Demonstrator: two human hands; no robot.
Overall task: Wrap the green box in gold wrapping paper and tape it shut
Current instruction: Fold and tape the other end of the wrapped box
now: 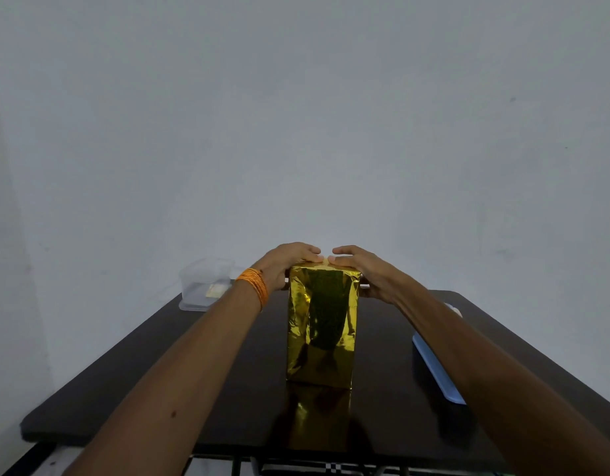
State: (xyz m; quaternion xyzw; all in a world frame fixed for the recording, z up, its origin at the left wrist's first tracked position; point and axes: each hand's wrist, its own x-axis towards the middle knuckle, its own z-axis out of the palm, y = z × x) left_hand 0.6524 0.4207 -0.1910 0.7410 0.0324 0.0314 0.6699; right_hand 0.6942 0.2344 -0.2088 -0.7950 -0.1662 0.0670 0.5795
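The box point(322, 324) stands upright in the middle of the dark table point(152, 365), fully covered in shiny gold wrapping paper; no green shows. My left hand point(290, 262) lies over the top left edge, fingers pressing down on the folded paper on top. My right hand point(362, 269) covers the top right edge the same way, its fingertips almost meeting those of the left hand at the top centre. The top face is mostly hidden by both hands. No tape is visible.
A clear plastic container point(204, 283) sits at the table's far left corner. A light blue tray point(437, 365) lies along the right side, partly under my right forearm. An orange thread band is on my left wrist. A plain wall stands behind.
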